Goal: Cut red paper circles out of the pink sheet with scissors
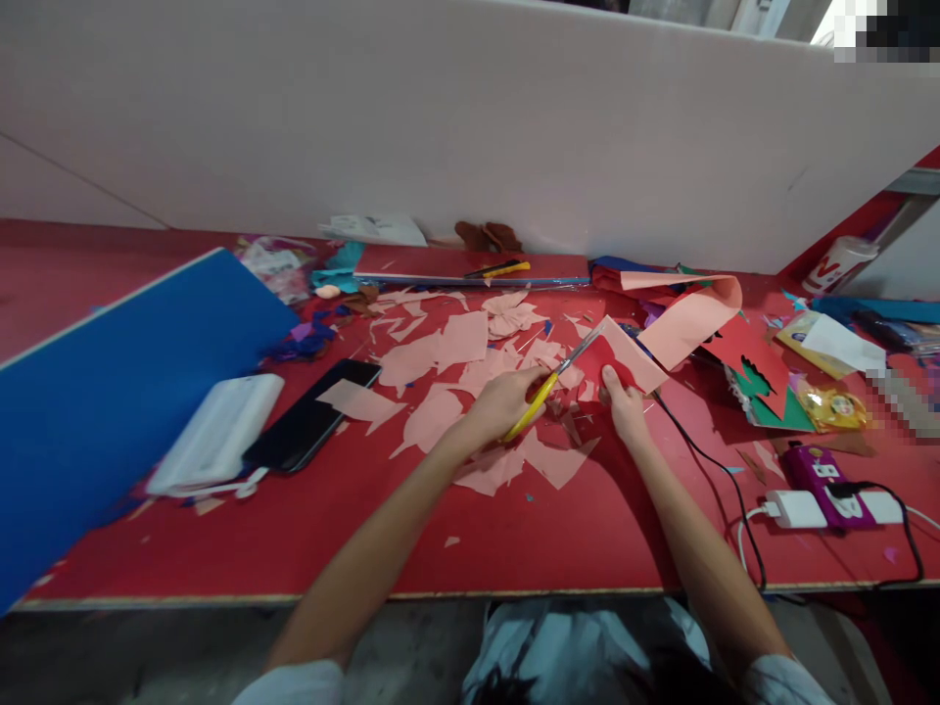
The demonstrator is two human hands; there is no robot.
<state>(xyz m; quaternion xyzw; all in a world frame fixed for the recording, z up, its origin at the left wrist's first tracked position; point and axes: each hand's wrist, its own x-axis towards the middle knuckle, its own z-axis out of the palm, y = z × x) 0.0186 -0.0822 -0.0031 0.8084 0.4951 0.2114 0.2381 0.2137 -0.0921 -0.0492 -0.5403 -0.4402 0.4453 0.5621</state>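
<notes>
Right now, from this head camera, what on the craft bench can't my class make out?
In the head view:
yellow-handled scissors: finger loops hidden by the left hand.
red paper: part hidden by the right hand.
bench under the blue board: hidden by it.
packet: print too small to read.
pixelated patch: hides whatever lies there.

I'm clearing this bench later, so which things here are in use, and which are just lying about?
In use: left hand with yellow-handled scissors; right hand holding pink paper; pink offcuts.
Lying about: black smartphone; blue board; purple power strip.
</notes>
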